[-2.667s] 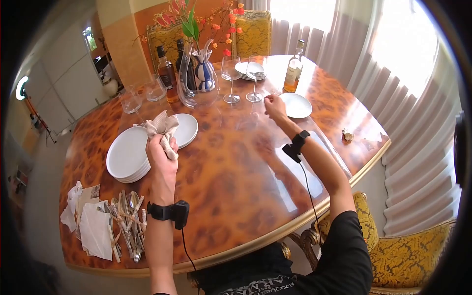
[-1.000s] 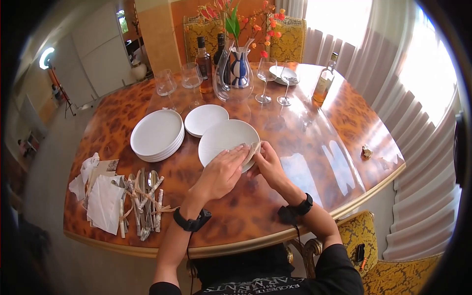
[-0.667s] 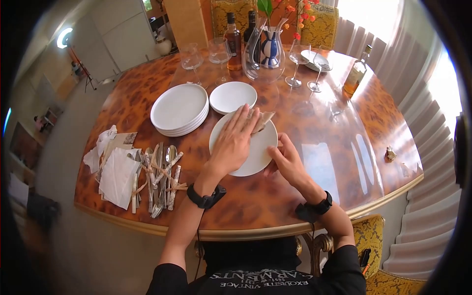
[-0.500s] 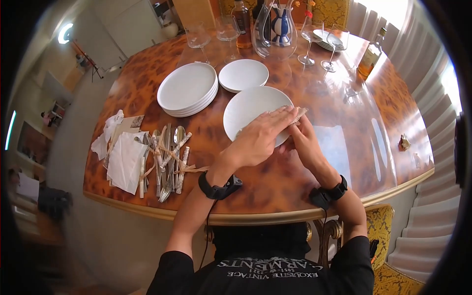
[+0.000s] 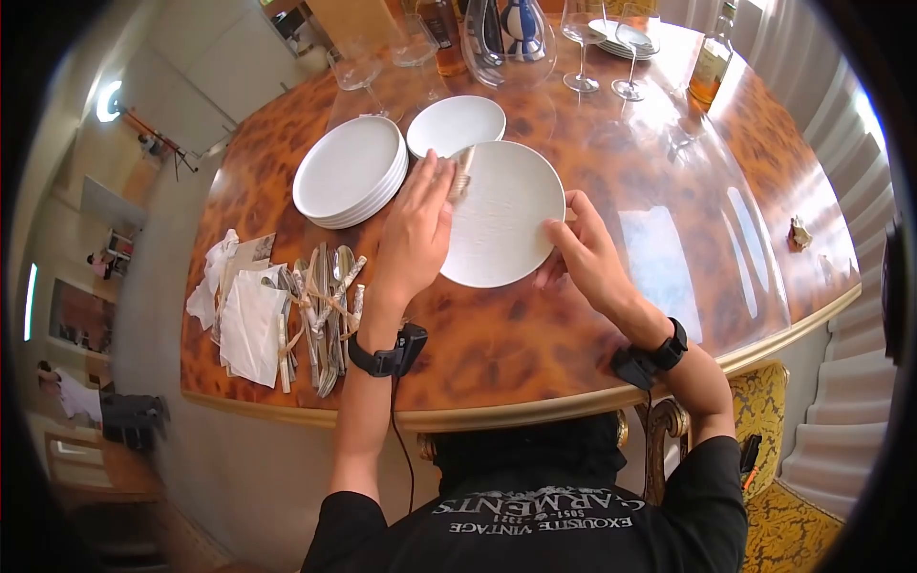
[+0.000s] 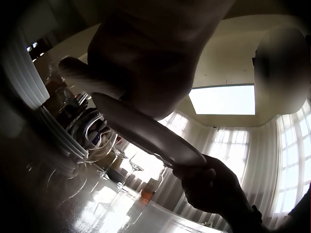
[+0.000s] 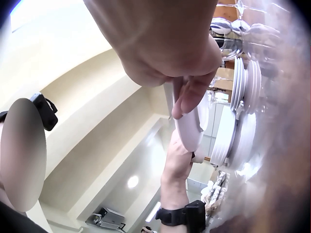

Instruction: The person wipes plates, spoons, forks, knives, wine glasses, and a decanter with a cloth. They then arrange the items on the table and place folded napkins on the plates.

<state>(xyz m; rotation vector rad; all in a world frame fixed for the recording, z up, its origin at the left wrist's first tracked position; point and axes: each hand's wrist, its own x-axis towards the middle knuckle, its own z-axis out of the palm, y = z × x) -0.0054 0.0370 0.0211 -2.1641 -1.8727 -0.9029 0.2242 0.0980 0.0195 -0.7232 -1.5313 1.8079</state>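
Observation:
A white plate (image 5: 511, 224) is raised over the table's near half, and my right hand (image 5: 594, 256) pinches its right rim, thumb on top. My left hand (image 5: 416, 234) lies at the plate's left edge with fingers extended, touching a beige cloth (image 5: 461, 177) against the surface. In the left wrist view the plate (image 6: 146, 133) appears nearly edge-on, between the dark left hand (image 6: 146, 63) and the right hand (image 6: 211, 187). The right wrist view shows the right hand (image 7: 170, 53) gripping the plate (image 7: 188, 132), the left hand (image 7: 176, 167) beyond.
Stacked plates (image 5: 349, 172) and a smaller stack (image 5: 457, 126) stand behind the hands. Napkins (image 5: 252, 325) and tied cutlery (image 5: 325, 296) lie left. Stemmed glasses (image 5: 583, 31), a glass decanter (image 5: 482, 53) and a bottle (image 5: 712, 62) stand at the back; a crumpled scrap (image 5: 799, 234) lies right.
The right hand came back from the far right and now holds a plate. Over the last half second, the left hand and cloth moved from the plate's right side to its left edge.

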